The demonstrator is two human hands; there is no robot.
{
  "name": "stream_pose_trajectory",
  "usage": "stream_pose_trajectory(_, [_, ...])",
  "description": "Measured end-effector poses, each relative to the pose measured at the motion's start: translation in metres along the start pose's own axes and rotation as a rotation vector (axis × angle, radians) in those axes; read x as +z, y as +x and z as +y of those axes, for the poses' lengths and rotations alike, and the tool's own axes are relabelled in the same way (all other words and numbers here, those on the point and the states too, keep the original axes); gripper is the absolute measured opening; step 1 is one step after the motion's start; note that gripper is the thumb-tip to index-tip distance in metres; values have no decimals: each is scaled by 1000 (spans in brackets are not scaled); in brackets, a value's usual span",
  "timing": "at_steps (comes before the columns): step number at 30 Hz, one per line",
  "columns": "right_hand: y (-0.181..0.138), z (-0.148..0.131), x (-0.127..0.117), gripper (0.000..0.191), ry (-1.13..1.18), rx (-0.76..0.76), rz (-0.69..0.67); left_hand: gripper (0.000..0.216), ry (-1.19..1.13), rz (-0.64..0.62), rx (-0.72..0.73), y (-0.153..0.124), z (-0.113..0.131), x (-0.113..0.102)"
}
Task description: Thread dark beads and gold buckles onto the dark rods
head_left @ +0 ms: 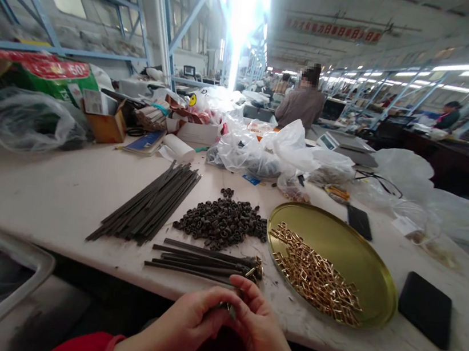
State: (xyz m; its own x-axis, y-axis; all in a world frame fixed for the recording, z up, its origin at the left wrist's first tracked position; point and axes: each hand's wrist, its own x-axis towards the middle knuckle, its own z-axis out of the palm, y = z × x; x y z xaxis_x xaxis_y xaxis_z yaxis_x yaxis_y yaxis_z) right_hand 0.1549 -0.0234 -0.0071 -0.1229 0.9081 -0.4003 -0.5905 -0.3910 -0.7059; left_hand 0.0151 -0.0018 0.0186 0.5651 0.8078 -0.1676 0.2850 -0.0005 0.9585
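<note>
My left hand (199, 312) and my right hand (256, 319) meet just off the table's front edge, fingers closed in a pinch. Between them is a dark strap (232, 311) with a small shiny bit, mostly covered by my fingers. Right behind my hands lie several dark straps (197, 261) with gold buckles (253, 271) at their right ends. Farther back is a heap of small dark loops (228, 221). A larger bundle of long dark straps (148, 201) lies to its left. To the right, a gold oval tray (354, 249) carries a pile of gold buckles (320, 279).
A black phone-like slab (425, 309) lies right of the tray, a smaller dark one (359, 222) behind it. Plastic bags (272, 149) and boxes (107, 121) crowd the table's back. A plastic bin (39, 265) stands lower left. One person (300, 103) is farther off.
</note>
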Motion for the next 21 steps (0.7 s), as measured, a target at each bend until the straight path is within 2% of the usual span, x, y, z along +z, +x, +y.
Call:
stream_pose_trajectory(3, [16,-9,-6,41,-172,14,-38,22,-144,9,-81,13,-5,-6])
stream_pose_trajectory(5, [34,-26,-17,31,-498,-64,-54,27,-234,-1,-154,21,-6,-12])
stream_pose_trajectory(6, [45,-38,-24,29,-716,-156,-35,28,-261,-8,-182,25,-6,-15])
stream_pose_trajectory(8, [71,-61,-40,25,-1307,-454,177,29,-272,-3,-213,32,-5,-20])
stream_pose_trajectory(9, [84,-71,-46,20,-1406,-502,238,29,-265,8,-222,35,-4,-22])
stream_pose_trajectory(12, [119,-87,-61,14,-1565,-532,287,29,-240,32,-221,43,-6,-27])
stream_pose_trajectory(15, [138,-89,-67,14,-1642,-532,291,28,-220,28,-216,45,-10,-29])
stream_pose_trajectory(18, [136,-89,-66,15,-1646,-544,274,27,-215,33,-233,45,-11,-29])
stream_pose_trajectory(21, [112,-88,-55,14,-1592,-555,223,28,-182,68,-232,43,-8,-29])
